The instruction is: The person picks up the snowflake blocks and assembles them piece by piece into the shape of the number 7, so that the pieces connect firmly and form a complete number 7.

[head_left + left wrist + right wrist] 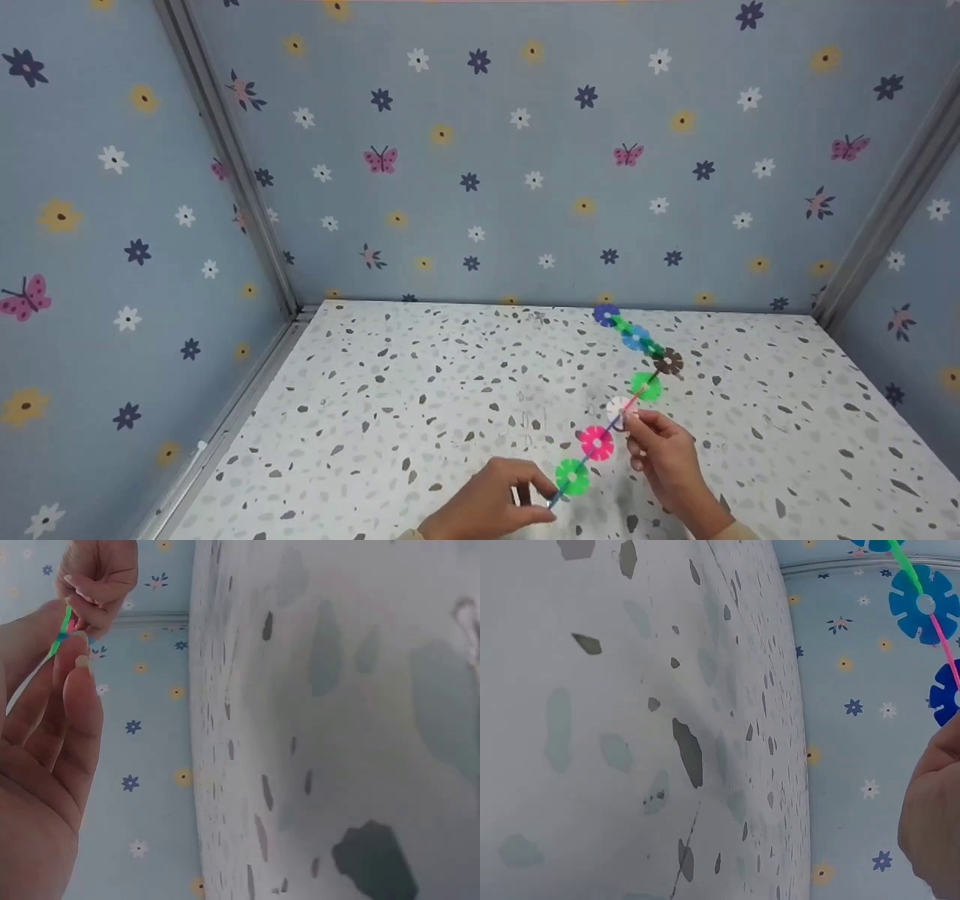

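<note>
A chain of slotted plastic snowflake discs runs diagonally over the speckled table, its discs standing at different angles. In the head view it goes from a purple disc (606, 315) through a blue disc (637, 337), a brown disc (668, 361) and a green disc (646, 386) to a white disc, a pink disc (597, 443) and a nearer green disc (572, 477). My left hand (491, 501) pinches the near end between thumb and index finger. With its fingertips, my right hand (667, 457) pinches the chain at the white disc (618, 411), partly covering it.
The white table (360, 420) has grey and black specks. Pale blue walls with flowers and butterflies (480, 150) close it in at the back and both sides. Metal posts (225, 150) stand at the back corners.
</note>
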Motion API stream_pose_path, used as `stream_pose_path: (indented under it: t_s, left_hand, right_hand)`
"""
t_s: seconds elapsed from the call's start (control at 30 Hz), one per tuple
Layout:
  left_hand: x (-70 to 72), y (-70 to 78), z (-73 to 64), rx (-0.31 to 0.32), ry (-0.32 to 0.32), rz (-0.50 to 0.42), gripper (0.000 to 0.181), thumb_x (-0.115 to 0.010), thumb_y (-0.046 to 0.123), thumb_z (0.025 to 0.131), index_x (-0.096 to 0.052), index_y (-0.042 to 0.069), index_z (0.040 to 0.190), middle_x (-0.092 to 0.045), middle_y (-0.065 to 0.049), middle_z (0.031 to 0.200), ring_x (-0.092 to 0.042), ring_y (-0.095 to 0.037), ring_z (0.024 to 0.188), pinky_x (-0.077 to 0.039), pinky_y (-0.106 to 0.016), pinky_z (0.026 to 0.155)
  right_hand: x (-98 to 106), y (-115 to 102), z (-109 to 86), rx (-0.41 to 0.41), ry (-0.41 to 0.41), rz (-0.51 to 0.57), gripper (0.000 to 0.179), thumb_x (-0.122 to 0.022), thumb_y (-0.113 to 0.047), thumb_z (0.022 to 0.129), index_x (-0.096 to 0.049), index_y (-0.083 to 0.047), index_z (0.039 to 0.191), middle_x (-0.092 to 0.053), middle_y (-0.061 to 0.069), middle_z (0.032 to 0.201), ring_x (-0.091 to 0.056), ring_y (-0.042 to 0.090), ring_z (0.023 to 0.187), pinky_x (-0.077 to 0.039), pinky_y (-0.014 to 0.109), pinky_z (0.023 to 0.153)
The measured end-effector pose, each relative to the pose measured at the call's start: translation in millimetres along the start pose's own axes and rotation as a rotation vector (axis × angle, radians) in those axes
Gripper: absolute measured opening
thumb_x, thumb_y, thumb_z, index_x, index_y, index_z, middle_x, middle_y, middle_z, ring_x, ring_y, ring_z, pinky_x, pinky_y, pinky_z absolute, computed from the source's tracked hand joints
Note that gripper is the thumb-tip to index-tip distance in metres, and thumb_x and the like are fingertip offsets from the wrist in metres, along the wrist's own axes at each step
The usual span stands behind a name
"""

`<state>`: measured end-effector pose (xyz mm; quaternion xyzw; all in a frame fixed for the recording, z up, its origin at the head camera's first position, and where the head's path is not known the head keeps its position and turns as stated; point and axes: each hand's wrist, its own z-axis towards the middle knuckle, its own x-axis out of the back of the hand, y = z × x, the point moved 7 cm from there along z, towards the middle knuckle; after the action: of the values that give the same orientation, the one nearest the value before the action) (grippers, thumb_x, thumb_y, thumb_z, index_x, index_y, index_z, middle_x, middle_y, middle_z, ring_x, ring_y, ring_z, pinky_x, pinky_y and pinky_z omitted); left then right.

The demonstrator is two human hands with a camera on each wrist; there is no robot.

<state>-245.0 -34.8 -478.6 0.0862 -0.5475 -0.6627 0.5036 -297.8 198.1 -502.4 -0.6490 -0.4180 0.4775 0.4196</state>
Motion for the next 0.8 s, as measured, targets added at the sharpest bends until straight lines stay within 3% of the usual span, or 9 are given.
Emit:
stream_pose_path:
  t_s: [0.1,0.3,0.47,0.57,0.67,0.8]
  left_hand:
    - [3.8,-0.2,3.1,0.028,-0.031,-0.047,0.019,-0.076,0.016,0.088,-0.073,0.009,0.106,-0.073,-0.004,0.096,-0.063,-0.001,0.072,-0.056,-0.027,0.062]
    - [20.3,-17.0,2.9,0.144,0.069,-0.166,0.022,-0.076,0.011,0.087,-0.072,0.007,0.109,-0.071,-0.01,0.094,-0.063,-0.005,0.07,-0.051,-0.021,0.056]
    - [10.9,-18.7,-0.6,0.12,0.041,-0.183,0.012,-0.074,0.01,0.089,-0.073,0.004,0.1,-0.073,-0.006,0.092,-0.063,-0.004,0.071,-0.054,-0.024,0.06]
    - [10.8,-18.0,3.5,0.115,0.052,-0.177,0.012,-0.072,0.011,0.091,-0.073,0.003,0.099,-0.072,-0.002,0.09,-0.062,-0.004,0.068,-0.054,-0.024,0.058]
    - [22.9,-29.1,11.5,0.208,0.124,-0.21,0.014,-0.071,0.013,0.092,-0.071,0.004,0.102,-0.07,-0.002,0.09,-0.062,-0.007,0.065,-0.051,-0.021,0.051]
    - [49.2,-56.4,20.3,0.41,0.298,-0.306,0.029,-0.068,0.018,0.095,-0.064,0.004,0.12,-0.066,-0.008,0.102,-0.064,-0.015,0.068,-0.049,-0.023,0.049]
  right_hand:
    - [-2,2,4.3,-0.034,-0.012,-0.02,0.01,-0.062,-0.009,0.098,-0.065,-0.001,0.104,-0.065,0.009,0.088,-0.048,0.012,0.061,-0.043,0.022,0.047]
    - [2,12,11.8,-0.128,-0.013,-0.071,0.019,-0.057,-0.007,0.1,-0.06,0.002,0.116,-0.063,0.009,0.085,-0.047,0.012,0.064,-0.04,0.024,0.049]
    - [1,18,16.0,-0.166,-0.043,-0.083,0.025,-0.056,-0.007,0.099,-0.057,0.004,0.122,-0.061,0.01,0.086,-0.048,0.013,0.066,-0.041,0.024,0.051]
    - [0,18,18.0,-0.171,-0.052,-0.091,0.021,-0.054,-0.01,0.1,-0.058,0.003,0.116,-0.059,0.01,0.086,-0.048,0.014,0.067,-0.041,0.025,0.051]
    - [-1,17,18.2,-0.176,-0.07,-0.118,0.018,-0.052,-0.012,0.101,-0.059,0.002,0.11,-0.057,0.009,0.086,-0.049,0.015,0.068,-0.041,0.025,0.049]
    - [-5,18,15.2,-0.187,-0.134,-0.2,0.018,-0.052,-0.013,0.102,-0.062,0.002,0.106,-0.057,0.008,0.082,-0.051,0.015,0.068,-0.041,0.023,0.048]
